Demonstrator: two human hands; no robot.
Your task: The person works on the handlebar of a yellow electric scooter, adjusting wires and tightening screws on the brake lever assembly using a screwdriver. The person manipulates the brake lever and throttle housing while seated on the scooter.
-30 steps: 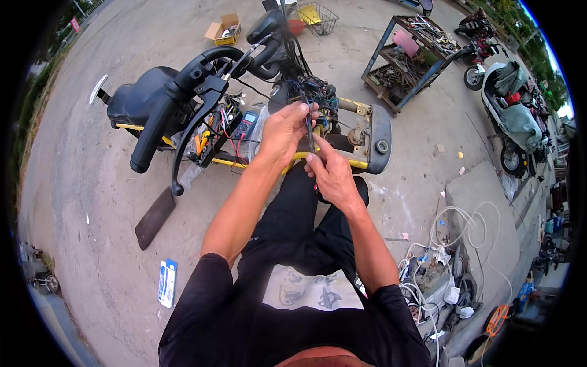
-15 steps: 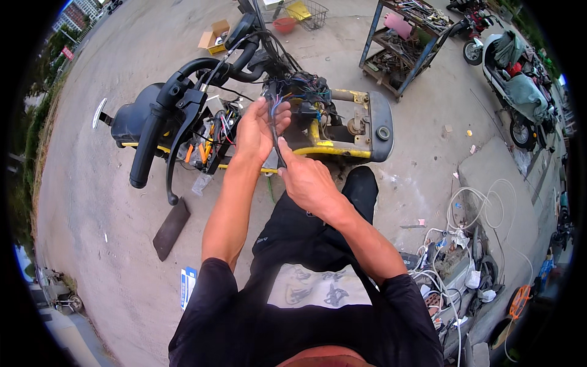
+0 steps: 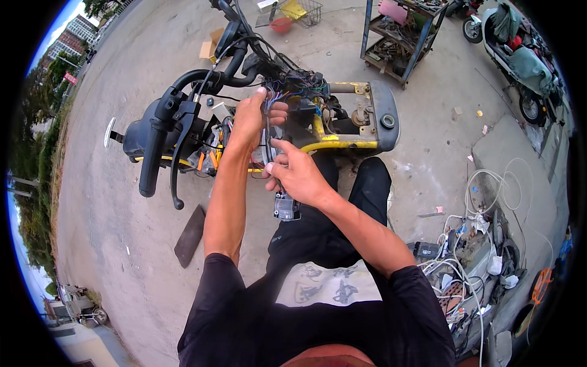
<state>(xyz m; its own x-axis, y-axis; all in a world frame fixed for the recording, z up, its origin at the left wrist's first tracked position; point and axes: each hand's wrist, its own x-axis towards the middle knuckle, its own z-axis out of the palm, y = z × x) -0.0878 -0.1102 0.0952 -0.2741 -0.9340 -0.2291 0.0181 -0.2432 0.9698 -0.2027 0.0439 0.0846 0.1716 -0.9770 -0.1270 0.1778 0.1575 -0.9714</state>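
Observation:
A stripped-down scooter with a yellow frame (image 3: 342, 145) stands in front of me, a tangle of wires (image 3: 293, 85) exposed below its handlebar (image 3: 183, 79). My left hand (image 3: 252, 119) is closed round a wiring harness (image 3: 267, 131) near where its coloured strands fan out. Lower on the same harness, my right hand (image 3: 295, 174) pinches it between thumb and fingers. From beneath the right hand hangs a small grey box-shaped part (image 3: 286, 208), just above my leg. The palm side of both grips is partly hidden.
Pliers-like orange handles (image 3: 206, 160) and loose wires lie in the scooter's footwell. A dark flat panel (image 3: 190, 237) lies on the ground to the left. At right are coiled pale cables (image 3: 455, 260) among scrap; a tool cart (image 3: 403, 46) and another scooter (image 3: 520, 67) stand farther back.
My right hand has moved slightly down, its fingers spreading more, and the grey box-shaped part now shows below it. My left hand stays on the harness. The view has shifted a little.

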